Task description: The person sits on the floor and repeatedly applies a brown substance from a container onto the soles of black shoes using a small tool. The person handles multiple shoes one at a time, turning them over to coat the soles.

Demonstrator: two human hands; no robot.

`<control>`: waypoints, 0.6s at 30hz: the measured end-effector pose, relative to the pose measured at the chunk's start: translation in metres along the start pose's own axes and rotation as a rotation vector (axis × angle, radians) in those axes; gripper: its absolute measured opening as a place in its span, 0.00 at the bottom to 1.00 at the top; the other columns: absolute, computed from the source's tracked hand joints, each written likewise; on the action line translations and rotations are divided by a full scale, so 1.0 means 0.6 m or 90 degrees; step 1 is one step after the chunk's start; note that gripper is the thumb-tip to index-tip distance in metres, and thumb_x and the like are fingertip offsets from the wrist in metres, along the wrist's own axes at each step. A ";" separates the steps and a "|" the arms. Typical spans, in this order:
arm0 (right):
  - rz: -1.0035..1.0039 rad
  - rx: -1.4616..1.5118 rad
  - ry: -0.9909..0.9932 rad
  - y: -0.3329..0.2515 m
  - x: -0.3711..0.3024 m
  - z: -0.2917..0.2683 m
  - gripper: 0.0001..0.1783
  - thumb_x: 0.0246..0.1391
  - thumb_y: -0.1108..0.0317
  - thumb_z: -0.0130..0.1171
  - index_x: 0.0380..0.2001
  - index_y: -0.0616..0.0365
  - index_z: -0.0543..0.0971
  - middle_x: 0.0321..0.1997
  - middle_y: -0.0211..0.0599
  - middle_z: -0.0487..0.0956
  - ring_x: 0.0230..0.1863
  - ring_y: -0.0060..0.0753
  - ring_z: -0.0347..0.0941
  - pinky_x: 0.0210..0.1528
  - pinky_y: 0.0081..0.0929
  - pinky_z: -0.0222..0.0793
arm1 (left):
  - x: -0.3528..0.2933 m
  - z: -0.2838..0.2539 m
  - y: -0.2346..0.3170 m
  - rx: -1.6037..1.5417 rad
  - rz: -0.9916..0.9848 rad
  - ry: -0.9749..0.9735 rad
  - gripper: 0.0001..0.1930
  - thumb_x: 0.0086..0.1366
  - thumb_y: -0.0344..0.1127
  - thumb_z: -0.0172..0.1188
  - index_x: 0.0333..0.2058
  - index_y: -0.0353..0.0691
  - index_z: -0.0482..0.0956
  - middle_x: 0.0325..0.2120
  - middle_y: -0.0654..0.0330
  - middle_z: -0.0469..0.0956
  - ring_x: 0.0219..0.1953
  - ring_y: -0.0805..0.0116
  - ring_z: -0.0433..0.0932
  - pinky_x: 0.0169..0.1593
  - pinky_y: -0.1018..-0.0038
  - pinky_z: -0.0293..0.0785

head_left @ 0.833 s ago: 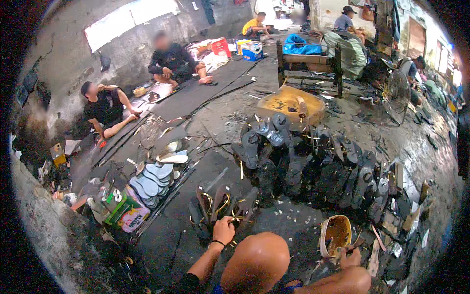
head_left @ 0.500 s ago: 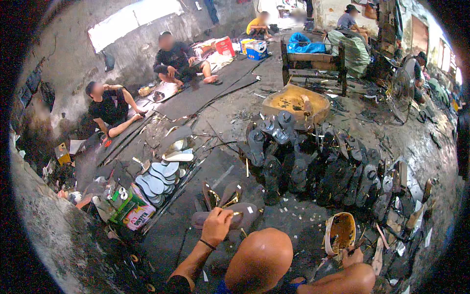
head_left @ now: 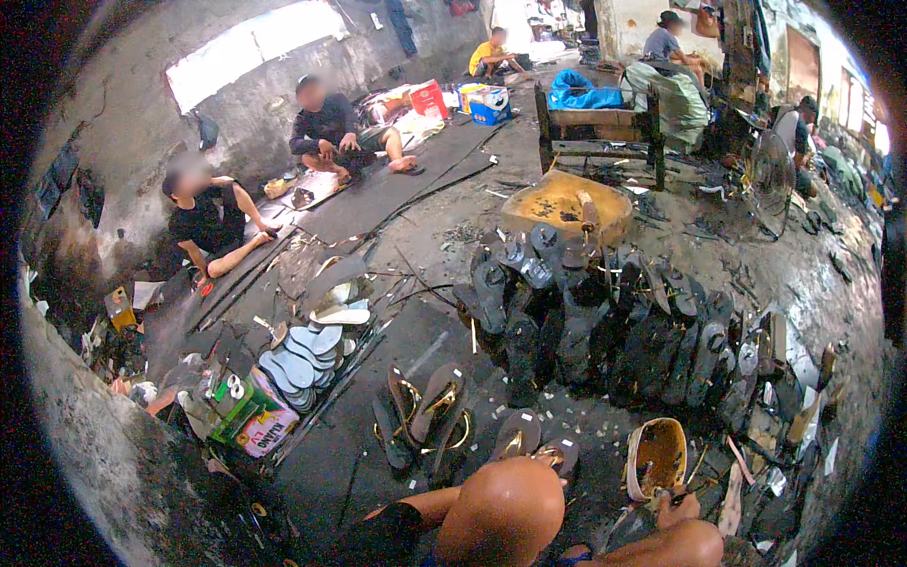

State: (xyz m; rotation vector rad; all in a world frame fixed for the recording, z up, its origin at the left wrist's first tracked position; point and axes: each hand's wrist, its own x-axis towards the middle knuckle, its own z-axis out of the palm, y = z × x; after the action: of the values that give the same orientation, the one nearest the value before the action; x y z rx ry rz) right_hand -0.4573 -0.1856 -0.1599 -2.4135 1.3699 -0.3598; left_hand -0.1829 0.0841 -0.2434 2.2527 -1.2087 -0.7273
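Observation:
My left forearm (head_left: 425, 506) reaches behind my raised knee, which hides that hand and its fingers. Just beyond the knee lie two dark flip-flops with gold straps, one (head_left: 516, 435) whose straps show and one (head_left: 559, 455) partly covered by the knee. To their left, more gold-strapped flip-flops (head_left: 440, 397) rest on a dark mat. Low on the right, my right hand (head_left: 676, 510) is closed around a small dark thing I cannot make out. It is beside the near rim of a cut-open yellowish container (head_left: 635, 463) with dark residue inside.
Rows of black shoe forms (head_left: 605, 331) stand ahead. Pale sole pieces (head_left: 302, 357) are stacked left, beside a green and pink box (head_left: 253, 416). Farther off are a stained yellow tub (head_left: 548, 203), a wooden frame (head_left: 600, 123), a fan (head_left: 770, 184) and several seated people.
My left hand has left the flip-flop it was touching and gone right, behind the knee. Two flip-flops now lie close to the knee. My right hand stays by the container.

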 end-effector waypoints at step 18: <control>-0.408 0.571 -0.081 -0.463 0.197 -0.020 0.12 0.51 0.72 0.70 0.39 0.58 0.81 0.41 0.36 0.84 0.44 0.33 0.80 0.50 0.30 0.73 | 0.142 -0.269 0.161 -1.266 -0.095 0.023 0.28 0.73 0.57 0.42 0.57 0.40 0.73 0.47 0.57 0.79 0.45 0.62 0.80 0.47 0.66 0.79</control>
State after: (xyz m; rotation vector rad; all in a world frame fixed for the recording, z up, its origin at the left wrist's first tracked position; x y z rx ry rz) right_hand -0.1869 -0.1573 -0.0282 -1.9467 0.2111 -0.7595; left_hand -0.0961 -0.0107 -0.0821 0.5941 0.0812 -1.1036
